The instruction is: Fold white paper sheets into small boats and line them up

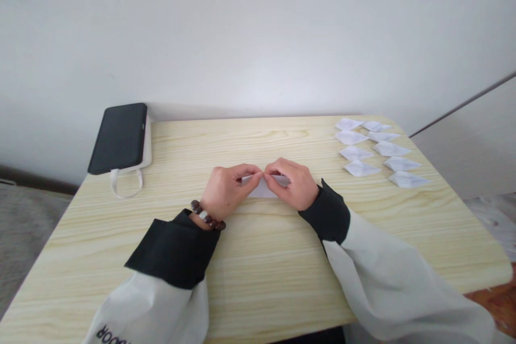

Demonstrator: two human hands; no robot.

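A small piece of white folded paper [264,189] lies at the middle of the light wooden table [258,258]. My left hand [226,191] pinches its left part, fingers curled closed. My right hand [293,184] pinches its right part, thumb and fingers pressed together. The fingertips of both hands meet above the paper. A dark beaded bracelet [207,217] sits on my left wrist. Most of the paper is hidden under my fingers.
Several folded white paper shapes [379,153] lie in two rows at the table's far right. A black phone on a white power bank [121,137] with a white looped cable [126,183] rests at the far left corner. A white wall stands behind.
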